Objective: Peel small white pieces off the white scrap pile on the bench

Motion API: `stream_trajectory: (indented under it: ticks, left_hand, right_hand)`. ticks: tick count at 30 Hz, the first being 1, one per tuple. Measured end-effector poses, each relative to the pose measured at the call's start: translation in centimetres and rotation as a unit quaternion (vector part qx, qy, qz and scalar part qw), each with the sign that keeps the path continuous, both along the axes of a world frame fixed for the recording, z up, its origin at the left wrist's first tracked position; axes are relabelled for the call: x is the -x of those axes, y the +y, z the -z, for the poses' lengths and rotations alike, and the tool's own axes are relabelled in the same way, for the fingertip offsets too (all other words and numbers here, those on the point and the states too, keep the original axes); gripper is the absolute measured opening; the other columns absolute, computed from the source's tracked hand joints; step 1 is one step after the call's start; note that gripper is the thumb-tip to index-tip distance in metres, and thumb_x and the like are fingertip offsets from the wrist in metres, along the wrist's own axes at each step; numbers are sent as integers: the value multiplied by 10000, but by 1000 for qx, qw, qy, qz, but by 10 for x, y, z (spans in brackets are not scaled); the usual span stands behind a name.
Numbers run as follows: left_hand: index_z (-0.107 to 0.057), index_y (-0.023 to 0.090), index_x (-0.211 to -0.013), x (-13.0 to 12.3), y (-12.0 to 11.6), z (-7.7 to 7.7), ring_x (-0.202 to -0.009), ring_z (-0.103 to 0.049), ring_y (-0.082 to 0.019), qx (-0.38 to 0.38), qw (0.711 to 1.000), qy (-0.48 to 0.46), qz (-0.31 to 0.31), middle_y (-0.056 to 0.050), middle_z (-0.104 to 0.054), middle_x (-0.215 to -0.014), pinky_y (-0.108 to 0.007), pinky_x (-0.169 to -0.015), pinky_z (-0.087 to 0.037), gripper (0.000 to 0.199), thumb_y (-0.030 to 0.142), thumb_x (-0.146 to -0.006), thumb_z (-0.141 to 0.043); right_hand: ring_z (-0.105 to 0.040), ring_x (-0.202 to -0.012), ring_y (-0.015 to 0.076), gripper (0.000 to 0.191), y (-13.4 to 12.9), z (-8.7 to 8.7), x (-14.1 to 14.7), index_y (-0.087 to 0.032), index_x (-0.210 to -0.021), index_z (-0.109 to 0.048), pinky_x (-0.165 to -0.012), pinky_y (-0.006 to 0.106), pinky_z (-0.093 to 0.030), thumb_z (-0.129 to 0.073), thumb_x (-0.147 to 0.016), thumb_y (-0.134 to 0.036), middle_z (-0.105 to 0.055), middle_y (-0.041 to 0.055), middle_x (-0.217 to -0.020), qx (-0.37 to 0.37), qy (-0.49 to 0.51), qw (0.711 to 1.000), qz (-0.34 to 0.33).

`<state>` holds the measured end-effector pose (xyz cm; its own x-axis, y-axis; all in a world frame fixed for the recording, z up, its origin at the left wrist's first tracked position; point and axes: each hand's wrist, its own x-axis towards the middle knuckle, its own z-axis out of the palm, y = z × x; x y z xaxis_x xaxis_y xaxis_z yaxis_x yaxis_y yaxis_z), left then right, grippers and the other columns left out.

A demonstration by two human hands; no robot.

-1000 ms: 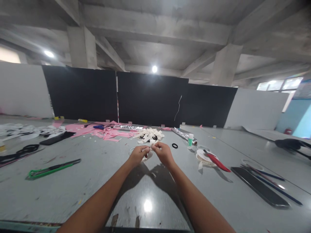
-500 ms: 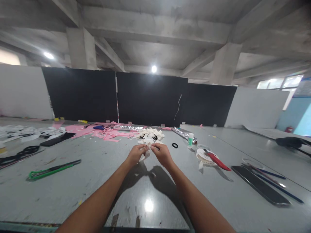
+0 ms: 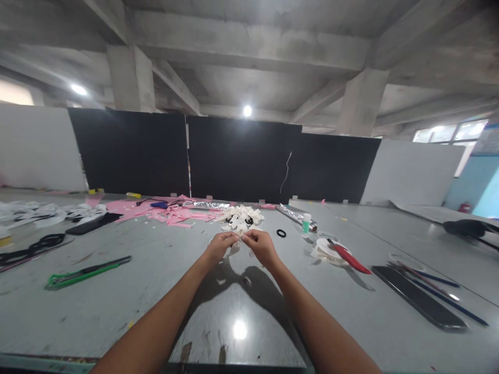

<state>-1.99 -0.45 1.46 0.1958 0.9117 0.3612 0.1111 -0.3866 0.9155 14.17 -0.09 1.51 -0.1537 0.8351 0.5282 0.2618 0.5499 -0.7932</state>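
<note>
My left hand (image 3: 219, 246) and my right hand (image 3: 261, 245) meet above the grey table (image 3: 156, 291), fingertips pinched together on a small white strip of ribbon (image 3: 236, 248). Part of the strip hangs below my left hand; how it is folded is too small to tell. Just beyond my hands lies a heap of white ribbon pieces (image 3: 239, 216) with some black bits in it.
Pink paper scraps (image 3: 163, 210) and a foil roll (image 3: 294, 215) lie at the back. A black ring (image 3: 281, 233), small green bottle (image 3: 306, 224), tape reel with red cutter (image 3: 338, 253), black ruler (image 3: 417, 297) and pens sit right. Green knife (image 3: 83, 271) and black scissors (image 3: 33, 244) lie left.
My hands have stayed in place, with small finger movements on the white strip; less of it hangs below my left hand. The view has shifted slightly.
</note>
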Motion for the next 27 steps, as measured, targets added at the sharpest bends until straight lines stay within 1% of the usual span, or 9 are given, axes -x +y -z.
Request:
stream_trajectory:
  ticks: [5,7,10,12,17,23,27]
  left_hand:
    - [-569,154,-634,-2,-1,-1,-514,-371,-94,44,999,0,-16,41,-434,-539,-222,-501,-278,301,452,-627,-607]
    - [-570,155,-628,-1,-1,-2,-519,-378,-96,31,999,4,-21,38,-441,-541,-224,-510,-294,289,442,-631,-602]
    - [-563,157,-602,0,0,-2,-589,-427,-118,-16,1000,9,-21,26,-476,-565,-238,-598,-349,281,432,-654,-583]
    - [-551,159,-594,0,1,-2,-603,-432,-125,-24,999,10,-20,25,-475,-564,-245,-624,-356,286,437,-661,-572]
    - [-538,164,-593,0,0,-1,-594,-414,-122,-26,999,13,-21,27,-455,-560,-244,-608,-349,285,437,-674,-560]
    - [-541,166,-613,-1,-1,1,-577,-416,-117,-13,1000,16,-23,26,-453,-564,-230,-557,-336,266,422,-678,-570]
    - [-556,157,-629,1,0,2,-568,-411,-111,-36,999,32,-8,25,-464,-564,-231,-558,-335,263,410,-698,-568]
  right_hand:
    - [-427,-563,115,255,3,2,-1,-144,-653,-651,-512,214,-317,-609,-729,-384,-546,-6,-584,-11,-7,1000,-2]
    - [-434,-565,114,247,3,2,-1,-142,-670,-660,-515,211,-321,-599,-737,-372,-553,-5,-592,-9,-11,1000,-7]
    - [-444,-557,113,263,3,2,-1,-139,-719,-684,-512,211,-326,-582,-750,-380,-569,-5,-602,-6,-11,1000,-25]
    - [-457,-568,117,273,2,1,-1,-137,-734,-693,-513,210,-331,-580,-750,-385,-585,1,-616,-11,-10,999,-28]
    - [-475,-571,123,270,1,0,0,-138,-718,-695,-508,212,-332,-590,-741,-386,-597,8,-612,-10,-14,1000,-13]
    - [-462,-531,116,256,1,-1,-2,-140,-682,-673,-504,212,-336,-595,-732,-378,-556,-6,-542,-8,-29,1000,-3]
    - [-457,-480,112,251,4,3,-3,-142,-669,-638,-480,215,-350,-604,-714,-386,-521,-20,-507,26,-24,999,-3]
